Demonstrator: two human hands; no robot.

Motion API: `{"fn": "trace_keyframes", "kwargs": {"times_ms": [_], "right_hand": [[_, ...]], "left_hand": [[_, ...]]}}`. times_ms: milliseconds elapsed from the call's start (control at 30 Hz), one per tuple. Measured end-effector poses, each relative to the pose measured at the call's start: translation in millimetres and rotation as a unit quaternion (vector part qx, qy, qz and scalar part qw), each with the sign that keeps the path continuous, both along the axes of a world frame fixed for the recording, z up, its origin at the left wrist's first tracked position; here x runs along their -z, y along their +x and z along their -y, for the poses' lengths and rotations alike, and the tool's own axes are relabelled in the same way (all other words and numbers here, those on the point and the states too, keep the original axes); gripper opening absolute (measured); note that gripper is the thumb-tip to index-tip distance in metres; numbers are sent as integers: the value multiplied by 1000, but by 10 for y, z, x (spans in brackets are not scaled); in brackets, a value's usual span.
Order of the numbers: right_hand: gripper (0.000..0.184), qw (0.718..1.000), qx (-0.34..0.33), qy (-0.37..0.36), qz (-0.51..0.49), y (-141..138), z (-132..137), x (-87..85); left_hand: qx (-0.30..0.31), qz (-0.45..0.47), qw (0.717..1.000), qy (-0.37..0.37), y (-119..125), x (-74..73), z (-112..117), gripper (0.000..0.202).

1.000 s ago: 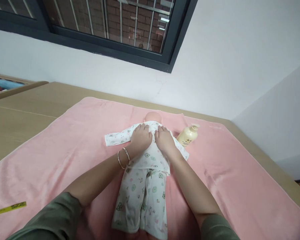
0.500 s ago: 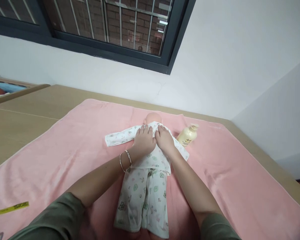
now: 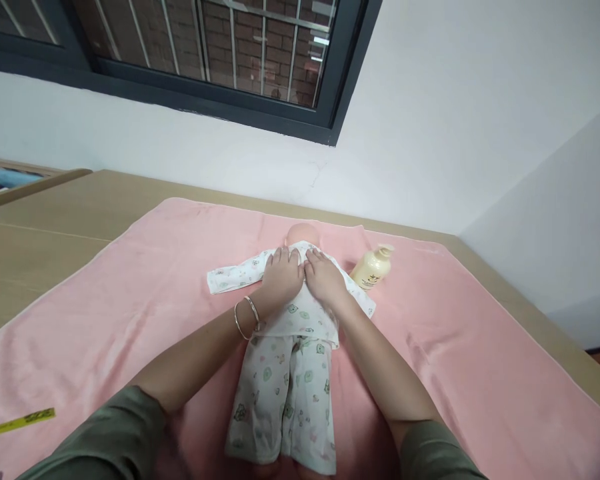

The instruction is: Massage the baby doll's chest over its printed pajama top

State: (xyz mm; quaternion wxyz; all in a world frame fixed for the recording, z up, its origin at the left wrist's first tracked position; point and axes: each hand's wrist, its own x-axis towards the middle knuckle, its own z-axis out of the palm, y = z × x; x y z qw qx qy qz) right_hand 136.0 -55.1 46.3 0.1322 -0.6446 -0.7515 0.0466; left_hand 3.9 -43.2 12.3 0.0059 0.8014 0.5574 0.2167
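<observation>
A baby doll [image 3: 303, 233] lies on a pink blanket [image 3: 145, 267], its head toward the wall. It wears a white printed top [image 3: 300, 321] and matching trousers [image 3: 307, 400]. My left hand [image 3: 281, 277] rests flat on the left of the doll's upper body, fingers stretched toward the head. Beside it, my right hand [image 3: 325, 277] lies flat on the right of the upper body, its fingertips near the collar. Both palms are hidden from view. One sleeve [image 3: 235, 275] spreads out to the left, the other angles down to the right.
A pale yellow pump bottle [image 3: 373, 268] leans on the blanket right of the doll. A yellow strip [image 3: 17, 421] lies at the lower left. Behind the wooden surface [image 3: 55, 213] rise a white wall and a dark-framed window [image 3: 205, 93]. A wooden-edged container [image 3: 35, 187] stands far left.
The whole view has shifted slightly, so everything sits a little further left. Both hands stay on the doll's upper body; the right-hand fingers appear slightly more outstretched toward the collar.
</observation>
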Motion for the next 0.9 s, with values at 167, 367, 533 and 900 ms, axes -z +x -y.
{"fn": "trace_keyframes", "kwargs": {"times_ms": [167,367,533,900], "right_hand": [[47,999,22,23,-28,94,-120,17],[55,998,55,-2,28,-176,87,28],[54,1000,29,-10,6,-158,95,20],[53,1000,14,-3,11,-51,0,22]], "left_hand": [[17,-20,1000,17,58,-24,197,54],[70,37,996,-36,-178,-47,-289,47],[57,20,997,-56,-157,-95,-291,46],[55,11,998,-12,-98,-35,-153,48]]}}
